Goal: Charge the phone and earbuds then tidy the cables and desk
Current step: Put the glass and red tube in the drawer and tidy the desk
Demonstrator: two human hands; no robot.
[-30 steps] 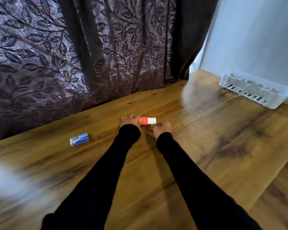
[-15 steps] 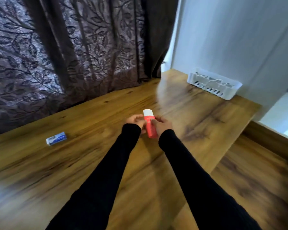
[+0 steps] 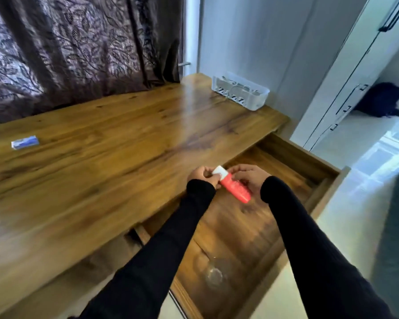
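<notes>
Left to right: small blue box (image 3: 25, 142) on counter (image 3: 106, 143); left hand (image 3: 202, 176) pinching white cap, right hand (image 3: 251, 178) curled round red tube (image 3: 234, 188) above open drawer (image 3: 258, 217); white basket (image 3: 240, 93) far right. Risk: two-handed hold slipping, tube dropping hard into drawer.

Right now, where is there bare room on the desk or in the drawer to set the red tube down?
Bare wood runs across the desk between the small blue box at left and the white basket at the far right corner. The open drawer shows bare floor behind the hands holding the red tube; its near part is blurred.
</notes>
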